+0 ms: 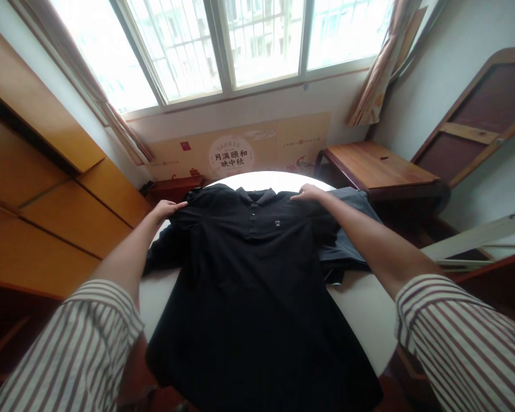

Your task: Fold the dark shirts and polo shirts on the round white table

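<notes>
A black polo shirt (253,274) lies front side up, collar at the far end, its hem hanging over the near edge of the round white table (367,315). My left hand (167,209) is closed on the fabric at the shirt's left shoulder and sleeve. On the other side my right hand (309,193) pinches the cloth near the right shoulder. The shirt has a buttoned placket and a small pale chest logo. Under its right side shows a grey garment (347,229); more dark cloth (165,252) lies beneath the left sleeve.
Orange wooden cabinets (81,212) stand along the left. A wooden desk (381,163) is at the back right, near a leaning framed panel (476,126). Behind the table are a low wall with a printed banner (274,143), a window (261,40) and curtains (380,74).
</notes>
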{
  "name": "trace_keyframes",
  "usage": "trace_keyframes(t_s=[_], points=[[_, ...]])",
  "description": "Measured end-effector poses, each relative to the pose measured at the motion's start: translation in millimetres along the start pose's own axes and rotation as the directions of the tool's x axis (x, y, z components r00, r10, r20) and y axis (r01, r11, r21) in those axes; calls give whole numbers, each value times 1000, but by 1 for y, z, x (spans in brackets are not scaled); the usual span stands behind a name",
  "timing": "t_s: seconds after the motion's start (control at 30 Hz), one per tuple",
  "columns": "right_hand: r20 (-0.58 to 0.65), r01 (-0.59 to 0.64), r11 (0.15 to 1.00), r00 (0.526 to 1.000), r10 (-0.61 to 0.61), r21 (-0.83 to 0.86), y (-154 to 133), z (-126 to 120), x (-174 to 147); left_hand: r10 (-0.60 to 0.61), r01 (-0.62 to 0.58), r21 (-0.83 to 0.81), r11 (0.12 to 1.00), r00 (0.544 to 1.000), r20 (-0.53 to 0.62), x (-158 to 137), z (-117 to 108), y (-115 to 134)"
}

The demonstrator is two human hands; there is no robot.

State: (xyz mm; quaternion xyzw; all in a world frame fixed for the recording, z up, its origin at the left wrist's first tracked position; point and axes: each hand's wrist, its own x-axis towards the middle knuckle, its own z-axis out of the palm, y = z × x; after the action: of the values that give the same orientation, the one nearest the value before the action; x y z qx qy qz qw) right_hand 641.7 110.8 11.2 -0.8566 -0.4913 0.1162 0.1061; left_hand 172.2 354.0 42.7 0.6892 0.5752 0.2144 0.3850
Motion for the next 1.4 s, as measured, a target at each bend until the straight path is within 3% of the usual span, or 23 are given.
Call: trace_keyframes(t_s=[0.07, 0.13, 0.23, 0.3, 0.4, 0.5, 0.6, 0.73, 0.83, 0.97, 1.03, 1.13, 1.23, 1.3, 1.33, 1.4], points=[[13, -1, 1000, 1000, 1, 1, 5, 5, 4, 32, -26, 152, 988, 999, -34, 4, -5, -3], [-7, -1, 999, 1000, 1, 32, 8, 8, 8, 161, -133, 260, 956, 983, -87, 12, -3, 4], [-51, 16, 994, 999, -10, 112, 8, 10, 13, 419, -371, 286, 883, 899, -127, 26, 18, 32], [-52, 34, 987, 998, -26, 155, 3, 11, 16, 488, -448, 278, 850, 868, -91, 32, 41, 52], [-37, 65, 980, 998, -59, 186, -7, 12, 19, 420, -387, 284, 877, 905, -64, 39, 72, 68], [-92, 108, 975, 992, -91, 195, -13, 13, 21, 384, -367, 206, 907, 922, -44, 43, 88, 72], [-167, 150, 966, 979, -116, 209, -13, 9, 26, 461, -451, 156, 879, 887, -31, 50, 90, 74], [-236, 125, 971, 969, -75, 205, -8, 4, 36, 534, -503, 247, 828, 842, -75, 61, 87, 79], [-244, 84, 984, 969, -44, 158, -7, 4, 41, 497, -454, 294, 841, 863, -93, 64, 88, 79], [-115, 50, 999, 992, -47, 17, 5, 2, 30, 450, -372, 407, 834, 886, -112, 50, 96, 80], [-72, 25, 998, 997, -29, -57, 17, -6, 16, 531, -408, 483, 775, 835, -145, 30, 105, 88], [-33, -98, 991, 995, 96, -89, 40, -21, -16, 726, -607, 524, 597, 687, -33, -18, 132, 107], [106, -265, 962, 957, 270, -57, 56, -33, -49, 819, -820, 378, 429, 530, 221, -83, 177, 122], [167, -295, 954, 939, 300, -55, 59, -36, -65, 841, -903, 227, 365, 424, 336, -129, 211, 124], [169, -284, 957, 942, 290, -59, 60, -36, -70, 840, -922, 170, 348, 388, 380, -151, 228, 122], [155, -255, 965, 953, 261, -56, 58, -35, -77, 812, -929, 100, 356, 360, 459, -189, 257, 116]])
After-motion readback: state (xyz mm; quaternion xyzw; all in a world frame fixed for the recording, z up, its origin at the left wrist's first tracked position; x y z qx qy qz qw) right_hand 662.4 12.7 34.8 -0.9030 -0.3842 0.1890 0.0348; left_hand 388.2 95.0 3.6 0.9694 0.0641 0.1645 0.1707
